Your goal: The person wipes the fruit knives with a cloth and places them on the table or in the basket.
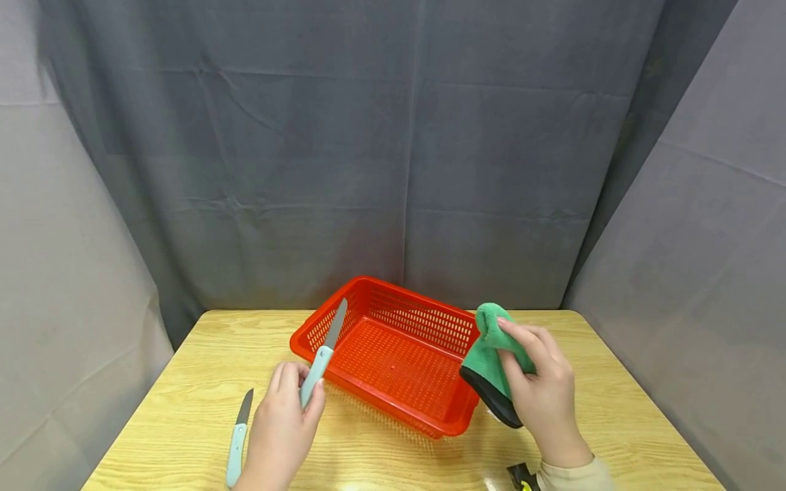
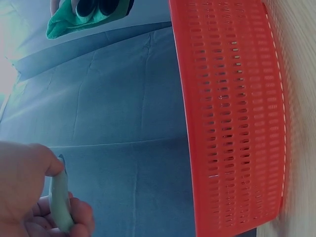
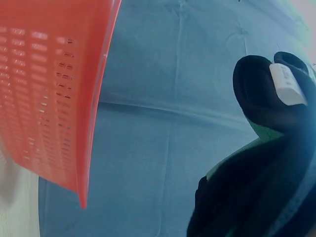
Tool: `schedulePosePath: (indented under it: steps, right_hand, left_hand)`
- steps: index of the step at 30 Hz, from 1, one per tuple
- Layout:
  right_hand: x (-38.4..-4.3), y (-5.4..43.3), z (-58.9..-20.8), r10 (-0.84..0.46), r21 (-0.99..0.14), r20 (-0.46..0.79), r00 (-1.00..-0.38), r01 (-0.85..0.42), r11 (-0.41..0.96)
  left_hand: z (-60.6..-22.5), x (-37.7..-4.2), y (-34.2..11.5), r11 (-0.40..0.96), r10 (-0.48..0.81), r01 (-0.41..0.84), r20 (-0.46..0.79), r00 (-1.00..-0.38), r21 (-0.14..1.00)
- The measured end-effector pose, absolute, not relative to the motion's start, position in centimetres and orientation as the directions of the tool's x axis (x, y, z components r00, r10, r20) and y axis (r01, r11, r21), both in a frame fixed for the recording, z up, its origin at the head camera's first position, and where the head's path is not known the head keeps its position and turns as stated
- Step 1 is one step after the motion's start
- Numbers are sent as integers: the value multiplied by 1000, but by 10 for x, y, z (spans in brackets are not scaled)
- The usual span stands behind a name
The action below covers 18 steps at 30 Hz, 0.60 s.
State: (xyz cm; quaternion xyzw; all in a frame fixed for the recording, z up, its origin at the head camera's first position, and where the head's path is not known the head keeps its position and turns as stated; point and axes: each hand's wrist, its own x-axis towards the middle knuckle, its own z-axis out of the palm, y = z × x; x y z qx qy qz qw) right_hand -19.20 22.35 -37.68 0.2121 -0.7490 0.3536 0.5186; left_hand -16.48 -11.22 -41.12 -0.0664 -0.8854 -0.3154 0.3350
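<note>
My left hand point(image 1: 284, 417) grips a knife point(image 1: 318, 372) by its pale blue handle, the blade pointing up and away over the near left rim of the red basket point(image 1: 393, 402). In the left wrist view the knife handle point(image 2: 60, 197) shows end-on between thumb and fingers. My right hand point(image 1: 543, 382) pinches a folded green cloth point(image 1: 491, 361) with a black edge, held at the basket's right end. In the right wrist view the cloth's dark border and a white tag point(image 3: 287, 84) fill the right side. Nothing lies inside the basket.
A second knife point(image 1: 238, 440) with a pale blue handle lies on the wooden table point(image 1: 178, 409), left of my left hand. A black and yellow item point(image 1: 523, 477) sits by my right sleeve at the front edge. Grey curtains point(image 1: 344, 150) hang behind and beside the table.
</note>
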Motion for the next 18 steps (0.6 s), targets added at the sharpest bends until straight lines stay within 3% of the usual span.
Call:
schedulePosePath:
  steps: [18]
  right_hand:
    - [-192, 206, -380, 70, -335, 922, -381, -695, 636]
  left_hand:
    - [-414, -167, -96, 766, -116, 349, 650, -751, 540]
